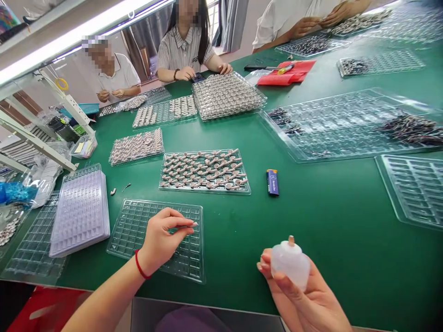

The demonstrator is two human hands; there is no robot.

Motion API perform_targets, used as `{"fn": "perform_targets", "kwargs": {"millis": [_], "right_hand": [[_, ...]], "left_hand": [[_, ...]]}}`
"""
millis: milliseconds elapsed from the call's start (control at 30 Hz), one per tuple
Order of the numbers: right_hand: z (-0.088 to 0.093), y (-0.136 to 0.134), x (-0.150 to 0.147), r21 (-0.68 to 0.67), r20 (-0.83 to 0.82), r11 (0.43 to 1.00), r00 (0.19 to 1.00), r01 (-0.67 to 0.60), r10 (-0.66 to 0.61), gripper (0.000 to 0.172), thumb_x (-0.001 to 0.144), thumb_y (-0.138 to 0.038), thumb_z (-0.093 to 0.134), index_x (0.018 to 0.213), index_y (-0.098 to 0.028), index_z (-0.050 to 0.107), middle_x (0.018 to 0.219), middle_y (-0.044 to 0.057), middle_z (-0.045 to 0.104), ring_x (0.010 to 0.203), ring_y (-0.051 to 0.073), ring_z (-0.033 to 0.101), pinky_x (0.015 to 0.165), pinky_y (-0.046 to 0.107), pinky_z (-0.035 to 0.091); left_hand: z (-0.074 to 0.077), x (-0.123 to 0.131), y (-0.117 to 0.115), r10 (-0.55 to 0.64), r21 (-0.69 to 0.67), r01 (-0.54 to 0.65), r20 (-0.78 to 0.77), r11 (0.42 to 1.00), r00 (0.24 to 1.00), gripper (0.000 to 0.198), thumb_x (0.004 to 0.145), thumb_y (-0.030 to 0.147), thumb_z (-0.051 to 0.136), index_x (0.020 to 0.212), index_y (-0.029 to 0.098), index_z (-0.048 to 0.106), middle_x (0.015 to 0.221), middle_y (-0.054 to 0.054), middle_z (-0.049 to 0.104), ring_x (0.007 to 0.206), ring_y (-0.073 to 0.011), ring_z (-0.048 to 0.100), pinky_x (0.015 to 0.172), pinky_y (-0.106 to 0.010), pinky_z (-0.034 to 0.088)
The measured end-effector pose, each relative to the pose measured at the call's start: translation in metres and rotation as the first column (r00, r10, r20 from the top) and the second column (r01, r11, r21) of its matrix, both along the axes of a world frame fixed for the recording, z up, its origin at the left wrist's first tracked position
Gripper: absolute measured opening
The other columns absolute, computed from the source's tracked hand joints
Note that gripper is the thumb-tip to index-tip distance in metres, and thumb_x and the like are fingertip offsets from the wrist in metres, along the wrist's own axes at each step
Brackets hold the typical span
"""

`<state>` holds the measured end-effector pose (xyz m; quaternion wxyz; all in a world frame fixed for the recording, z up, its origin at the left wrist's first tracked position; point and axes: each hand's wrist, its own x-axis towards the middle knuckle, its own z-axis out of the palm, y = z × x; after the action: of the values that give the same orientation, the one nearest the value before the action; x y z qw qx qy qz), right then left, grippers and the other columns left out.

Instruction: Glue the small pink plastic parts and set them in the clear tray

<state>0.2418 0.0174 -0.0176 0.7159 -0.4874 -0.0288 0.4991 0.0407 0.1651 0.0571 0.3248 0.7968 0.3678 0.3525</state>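
Note:
My right hand (pixel 304 295) holds a small white squeeze bottle (pixel 290 262) with a brownish nozzle, upright, near the table's front edge. My left hand (pixel 162 240), a red string on its wrist, hovers over an empty clear plastic tray (pixel 128 230); its thumb and fingers are pinched together, and whatever is between them is too small to make out. Beyond it lies a clear tray filled with small pinkish-grey parts (pixel 205 170).
A blue lighter (pixel 272 181) lies on the green table (pixel 332 221). A stack of clear trays (pixel 81 210) sits at left. More trays with parts spread across the middle and right. Three other people work at the far side.

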Motion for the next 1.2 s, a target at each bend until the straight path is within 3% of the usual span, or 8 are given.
{"fn": "perform_targets", "kwargs": {"millis": [200,400,533,667,800,933,1067,1200], "right_hand": [[0.006,0.004,0.002,-0.077,-0.086,0.997,0.996,0.004,-0.011,0.071,0.045,-0.034,0.095,0.109,-0.033,0.065,0.082,-0.002,0.070,0.070,0.012,0.067,0.070,0.018,0.058],[0.010,0.006,0.001,-0.110,-0.119,0.994,0.993,0.006,-0.019,0.071,0.041,-0.032,0.096,0.106,-0.031,0.066,0.082,-0.001,0.071,0.070,0.012,0.068,0.071,0.018,0.058],[0.009,0.006,0.001,-0.067,-0.073,0.998,0.997,0.007,-0.012,0.061,0.045,-0.032,0.095,0.100,-0.030,0.067,0.082,-0.001,0.071,0.069,0.013,0.068,0.070,0.019,0.058],[0.007,0.004,0.003,0.009,0.007,0.999,0.999,-0.042,0.041,0.049,0.054,-0.033,0.092,0.097,-0.029,0.068,0.082,-0.001,0.071,0.070,0.013,0.068,0.070,0.020,0.059],[0.004,0.000,0.003,0.027,0.074,0.999,0.996,-0.047,0.045,0.045,0.060,-0.034,0.089,0.100,-0.030,0.068,0.082,0.000,0.071,0.071,0.013,0.068,0.070,0.021,0.059],[0.000,-0.003,0.002,-0.013,0.067,0.999,0.997,-0.044,0.044,0.049,0.056,-0.034,0.091,0.098,-0.029,0.067,0.082,0.000,0.072,0.071,0.013,0.068,0.073,0.018,0.058],[-0.001,-0.003,0.001,-0.063,0.038,0.997,0.998,-0.043,0.045,0.054,0.049,-0.033,0.093,0.096,-0.029,0.067,0.080,0.000,0.072,0.071,0.013,0.068,0.073,0.017,0.058],[-0.001,-0.004,0.001,-0.087,0.050,0.996,0.998,-0.023,0.028,0.056,0.049,-0.035,0.093,0.099,-0.029,0.067,0.080,-0.001,0.070,0.071,0.012,0.068,0.072,0.016,0.058]], "left_hand": [[-0.009,0.001,0.000,-0.022,0.160,0.038,-0.104,0.986,0.994,0.011,0.086,0.017,0.070,0.091,0.021,0.078,0.081,-0.003,0.068,0.072,-0.0137,0.066,0.066,-0.024,0.056],[-0.022,0.013,0.027,-0.025,0.188,0.086,-0.307,0.978,0.951,0.016,0.088,0.013,0.066,0.093,0.022,0.078,0.085,-0.002,0.070,0.075,-0.0127,0.067,0.071,-0.023,0.056],[-0.026,0.026,0.045,-0.054,0.164,0.126,-0.388,0.978,0.920,0.016,0.083,0.009,0.070,0.086,0.023,0.078,0.083,-0.001,0.072,0.074,-0.0144,0.067,0.069,-0.025,0.055],[-0.016,0.026,0.048,-0.059,0.141,0.134,-0.440,0.981,0.896,0.017,0.079,0.008,0.073,0.083,0.024,0.078,0.086,-0.002,0.073,0.084,-0.0182,0.066,0.075,-0.030,0.054],[0.008,0.004,0.036,-0.019,0.093,0.071,-0.467,0.993,0.884,0.016,0.078,0.009,0.075,0.087,0.022,0.077,0.090,-0.002,0.071,0.086,-0.0191,0.066,0.075,-0.030,0.053],[0.027,-0.023,0.010,-0.030,-0.048,0.004,-0.549,0.999,0.835,0.006,0.077,0.017,0.077,0.078,0.023,0.075,0.077,0.000,0.068,0.076,-0.0170,0.064,0.067,-0.027,0.049],[0.022,-0.035,-0.020,0.030,-0.035,-0.070,-0.652,0.997,0.758,0.017,0.070,0.029,0.085,0.077,0.022,0.072,0.068,0.002,0.062,0.066,-0.0163,0.060,0.058,-0.026,0.044],[0.006,-0.039,-0.035,0.104,0.028,-0.116,-0.674,0.993,0.731,0.014,0.073,0.025,0.082,0.076,0.021,0.069,0.069,0.003,0.063,0.065,-0.0155,0.060,0.060,-0.026,0.046]]}}
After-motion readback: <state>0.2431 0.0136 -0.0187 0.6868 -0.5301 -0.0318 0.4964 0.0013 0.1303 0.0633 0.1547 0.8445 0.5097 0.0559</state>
